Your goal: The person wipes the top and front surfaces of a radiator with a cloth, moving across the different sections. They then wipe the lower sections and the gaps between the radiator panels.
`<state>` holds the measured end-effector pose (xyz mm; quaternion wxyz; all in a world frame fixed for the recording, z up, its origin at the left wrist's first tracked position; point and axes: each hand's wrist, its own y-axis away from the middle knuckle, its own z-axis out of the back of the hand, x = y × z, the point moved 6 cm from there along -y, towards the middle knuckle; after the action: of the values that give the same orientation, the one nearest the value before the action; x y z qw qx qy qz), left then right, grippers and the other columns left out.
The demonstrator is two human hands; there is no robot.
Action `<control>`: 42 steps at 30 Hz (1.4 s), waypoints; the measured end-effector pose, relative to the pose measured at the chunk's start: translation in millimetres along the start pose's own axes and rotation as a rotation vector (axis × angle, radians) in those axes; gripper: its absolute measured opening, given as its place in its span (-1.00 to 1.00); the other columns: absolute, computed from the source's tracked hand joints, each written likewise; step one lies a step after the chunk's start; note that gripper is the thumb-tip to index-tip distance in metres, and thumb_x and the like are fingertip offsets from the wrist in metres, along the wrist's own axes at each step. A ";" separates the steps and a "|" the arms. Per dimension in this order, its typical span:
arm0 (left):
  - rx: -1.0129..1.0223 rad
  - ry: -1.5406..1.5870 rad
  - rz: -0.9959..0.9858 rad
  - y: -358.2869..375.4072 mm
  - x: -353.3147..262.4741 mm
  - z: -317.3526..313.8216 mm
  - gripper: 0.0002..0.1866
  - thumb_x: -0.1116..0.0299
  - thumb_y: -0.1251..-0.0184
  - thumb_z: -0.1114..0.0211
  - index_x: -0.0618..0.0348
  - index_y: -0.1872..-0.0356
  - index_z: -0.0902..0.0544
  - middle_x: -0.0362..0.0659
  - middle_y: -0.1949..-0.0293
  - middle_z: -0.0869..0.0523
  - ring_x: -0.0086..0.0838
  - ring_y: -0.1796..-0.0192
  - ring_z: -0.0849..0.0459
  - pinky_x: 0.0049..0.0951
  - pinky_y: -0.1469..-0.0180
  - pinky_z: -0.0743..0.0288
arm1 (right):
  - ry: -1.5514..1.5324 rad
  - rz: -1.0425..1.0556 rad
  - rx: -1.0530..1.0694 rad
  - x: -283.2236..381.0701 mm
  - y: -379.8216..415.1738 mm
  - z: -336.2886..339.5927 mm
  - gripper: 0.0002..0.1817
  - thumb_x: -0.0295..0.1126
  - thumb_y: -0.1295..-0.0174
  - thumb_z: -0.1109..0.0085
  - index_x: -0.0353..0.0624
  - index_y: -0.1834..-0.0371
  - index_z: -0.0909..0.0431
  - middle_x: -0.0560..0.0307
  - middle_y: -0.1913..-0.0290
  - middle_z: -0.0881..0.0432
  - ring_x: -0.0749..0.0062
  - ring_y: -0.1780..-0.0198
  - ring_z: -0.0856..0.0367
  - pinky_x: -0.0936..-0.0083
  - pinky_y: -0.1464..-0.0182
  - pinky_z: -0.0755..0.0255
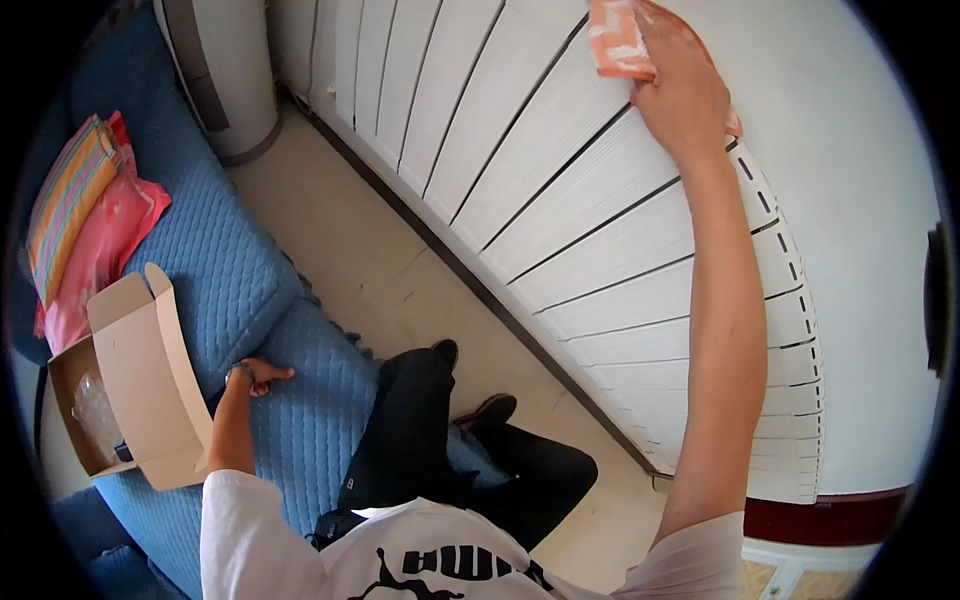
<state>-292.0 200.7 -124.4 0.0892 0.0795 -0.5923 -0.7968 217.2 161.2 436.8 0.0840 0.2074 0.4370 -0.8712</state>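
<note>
My right hand (688, 100) is closed on an orange-and-white cloth (618, 40), raised near the upper end of a white slatted radiator (570, 130). Cloth shows on both sides of the hand, and a part of it touches the radiator's top edge. Low on the left, my left hand (266, 376) rests on the blue quilted sofa cover (315, 360), holding nothing, with a finger or thumb stretched out to the right. A bracelet circles that wrist.
An open cardboard box (150, 380) with clear plastic wrap inside lies on the sofa, left of my left arm. Behind it are a striped pillow (75, 200) and a pink one (120, 225). A tall white cylindrical appliance (225, 80) stands at the sofa's far end.
</note>
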 end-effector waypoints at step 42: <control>-0.027 -0.064 -0.077 6.7 -11.6 3.1 -0.34 -0.27 -0.03 -0.42 0.22 0.67 -0.51 -0.08 0.69 -0.57 -0.39 0.69 -0.57 -0.37 0.63 -0.48 | -0.943 -0.385 0.426 205.8 310.1 -291.6 -0.61 -0.49 -0.18 -0.07 -0.16 -0.12 -0.42 0.04 0.05 -0.56 0.24 0.12 -0.62 0.35 0.18 -0.53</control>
<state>-281.2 204.4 -116.8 0.0405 0.0757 -0.5806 -0.8096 217.5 213.3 -33.2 0.0660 -0.2768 0.1962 -0.9384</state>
